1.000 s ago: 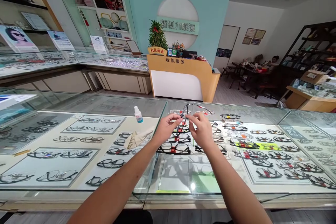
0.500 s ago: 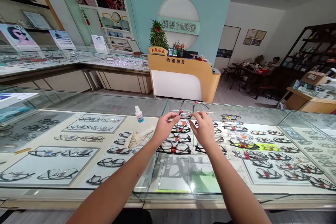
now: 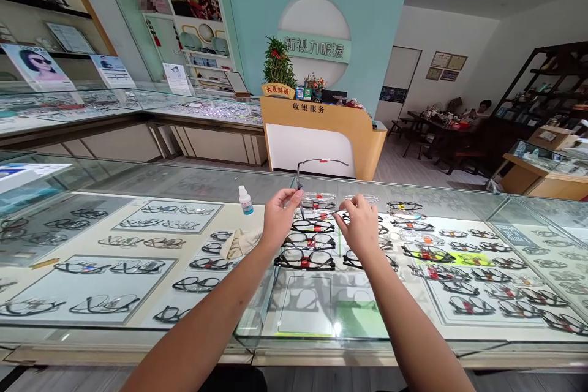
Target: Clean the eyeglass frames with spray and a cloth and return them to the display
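Both my hands hold a thin-framed pair of glasses [image 3: 316, 202] above a glass display counter [image 3: 184, 184]. My left hand [image 3: 278, 217] pinches the frame's left corner, where one temple arm with a small red tag sticks out and away. My right hand [image 3: 361, 223] is closed on the frame's right side near the clear lens. Rows of dark-framed glasses [image 3: 305, 260] lie inside the case directly beneath my hands.
A small white dropper bottle with a blue base [image 3: 245, 201] and a beige cloth [image 3: 239, 244] rest on the counter to the left. An orange cashier desk [image 3: 321, 138] stands behind. A person sits at a far table [image 3: 480, 111] to the right.
The glasses' temple arm has swung open and now points up and away. My hands have moved slightly apart and lowered toward the counter.
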